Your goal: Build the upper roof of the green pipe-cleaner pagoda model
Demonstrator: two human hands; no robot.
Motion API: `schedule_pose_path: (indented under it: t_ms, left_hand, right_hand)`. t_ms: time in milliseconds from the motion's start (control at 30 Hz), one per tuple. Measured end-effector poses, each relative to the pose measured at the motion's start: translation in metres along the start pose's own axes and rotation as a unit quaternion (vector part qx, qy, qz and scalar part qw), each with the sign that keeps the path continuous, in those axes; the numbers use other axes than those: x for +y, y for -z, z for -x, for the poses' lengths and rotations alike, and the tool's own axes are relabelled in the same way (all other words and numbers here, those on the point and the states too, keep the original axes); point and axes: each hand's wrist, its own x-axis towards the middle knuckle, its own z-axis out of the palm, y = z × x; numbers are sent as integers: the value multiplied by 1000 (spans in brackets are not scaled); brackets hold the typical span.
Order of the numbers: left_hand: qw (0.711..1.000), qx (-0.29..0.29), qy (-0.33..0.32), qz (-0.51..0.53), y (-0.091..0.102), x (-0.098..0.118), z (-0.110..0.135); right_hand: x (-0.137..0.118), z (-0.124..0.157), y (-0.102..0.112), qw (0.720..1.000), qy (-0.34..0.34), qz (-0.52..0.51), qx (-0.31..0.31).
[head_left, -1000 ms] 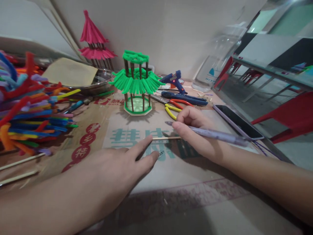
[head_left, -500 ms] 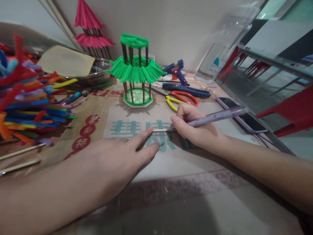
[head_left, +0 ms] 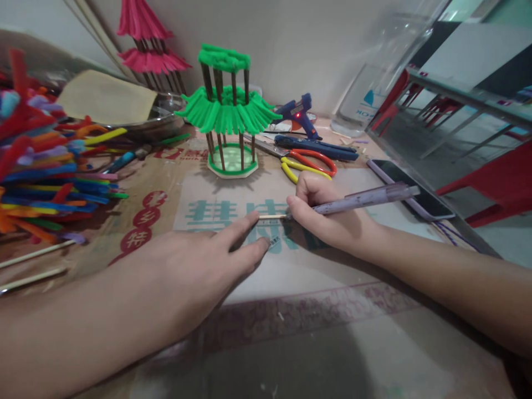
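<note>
My right hand [head_left: 332, 213] is closed round a purple pen [head_left: 361, 199], its tip low at a thin wooden stick [head_left: 272, 216] on the tabletop. The pen's tip is partly hidden by my fingers. My left hand [head_left: 195, 260] lies palm down with index finger and thumb stretched out and apart. Its index fingertip presses on the left end of the stick. Below the stick, between thumb and index finger, a clear ruler [head_left: 273, 241] with dark print partly shows. Behind my hands stands a small green pipe-cleaner pavilion [head_left: 228, 111] with brown posts.
Orange-and-yellow scissors [head_left: 310, 163], a blue glue gun [head_left: 302, 113] with a red light and a phone [head_left: 409, 188] lie behind and right. Bundled pipe cleaners [head_left: 54, 177] and loose sticks [head_left: 35, 280] are left. A pink pavilion [head_left: 153, 61] and a clear jug [head_left: 361, 105] stand at the back.
The whole view has shifted slightly, so things sit a little higher and further left. Both hands keep nearly the same hold, the pen still at the stick.
</note>
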Motion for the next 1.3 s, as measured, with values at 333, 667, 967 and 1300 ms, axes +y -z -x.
schedule_pose_path:
  t_ms: [333,667,967,1300]
  left_hand:
    - [991,-10,-23,-129,5,3,0]
    - [993,-10,-22,-112,2,2,1]
    - [999,17,-13,-33,1,2,4]
    - [995,9,-27,-100,3,2,1]
  right_hand:
    - [-2,0,0,1000,5,2,2]
    - [-1,2,-1,1000,-14,-5,9]
    - [-1,0,-1,1000,-8,-2,26]
    - [-7,2,-2,994,-52,-99,16]
